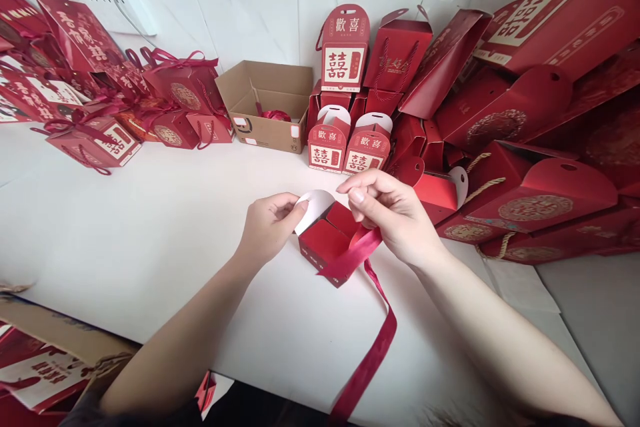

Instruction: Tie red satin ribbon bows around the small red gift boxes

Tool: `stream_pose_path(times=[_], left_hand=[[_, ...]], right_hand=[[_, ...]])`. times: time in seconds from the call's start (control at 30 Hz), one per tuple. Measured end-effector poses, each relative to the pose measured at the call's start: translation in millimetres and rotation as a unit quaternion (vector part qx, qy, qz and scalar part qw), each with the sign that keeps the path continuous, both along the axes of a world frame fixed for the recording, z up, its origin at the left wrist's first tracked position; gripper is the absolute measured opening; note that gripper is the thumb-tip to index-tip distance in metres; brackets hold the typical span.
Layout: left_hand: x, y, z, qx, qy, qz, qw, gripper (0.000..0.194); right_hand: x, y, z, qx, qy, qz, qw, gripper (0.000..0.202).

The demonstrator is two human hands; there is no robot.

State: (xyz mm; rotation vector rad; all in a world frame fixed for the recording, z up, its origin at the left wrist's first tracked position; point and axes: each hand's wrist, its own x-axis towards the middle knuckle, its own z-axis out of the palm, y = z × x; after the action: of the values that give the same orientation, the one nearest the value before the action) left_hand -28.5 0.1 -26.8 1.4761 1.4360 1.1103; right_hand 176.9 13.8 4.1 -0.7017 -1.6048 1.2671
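A small red gift box [320, 248] stands on the white table between my hands. One of its rounded flaps [314, 210], white on the inside, is pinched between the thumb and fingers of my left hand [274, 223]. Above the box's right side, my right hand [393, 213] is closed on a dark red ribbon [367, 247]. One ribbon end crosses the front of the box. The longer part runs down over the table toward the near edge. My right fingers partly hide the box's far right side.
Behind the box stand a brown cardboard box [273, 137] with red ribbon inside and small red boxes [326, 147]. Red gift boxes [535, 207] are piled at the right, others [185, 83] at the back left. An open carton [65, 320] sits at the lower left, below the table [165, 233].
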Motion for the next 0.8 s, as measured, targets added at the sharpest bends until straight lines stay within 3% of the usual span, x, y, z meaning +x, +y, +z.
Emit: stream_pose_path(times=[0.2,0.3,0.4,0.5,0.57,0.7,0.8], left_hand=[[-1,1,1.3,-0.03,-0.035,-0.028,0.999,0.028],[-1,1,3.1,-0.026,-0.041,-0.031,0.998,0.028],[-1,1,5.7,-0.024,-0.037,-0.02,0.999,0.031],[-2,1,8.2,-0.015,-0.021,-0.006,1.0,0.037],[-2,1,8.7,-0.007,-0.018,-0.004,1.0,0.037],[-5,5,5.4,-0.06,-0.07,-0.032,0.995,0.028],[-8,7,2.4,-0.141,-0.121,-0.081,0.979,0.024]], right_hand=[[-3,1,-8.9,0.044,-0.112,-0.077,0.99,0.019],[4,0,-1.8,0.058,-0.166,0.003,0.985,0.027],[15,1,9.6,0.11,-0.243,0.118,0.956,0.038],[23,3,13.3,0.132,-0.309,0.21,0.918,0.024],[26,5,10.7,0.114,-0.326,0.236,0.908,0.013],[24,5,5.5,0.074,-0.296,0.209,0.929,0.006],[18,2,4.9,0.046,-0.252,0.145,0.956,0.017]])
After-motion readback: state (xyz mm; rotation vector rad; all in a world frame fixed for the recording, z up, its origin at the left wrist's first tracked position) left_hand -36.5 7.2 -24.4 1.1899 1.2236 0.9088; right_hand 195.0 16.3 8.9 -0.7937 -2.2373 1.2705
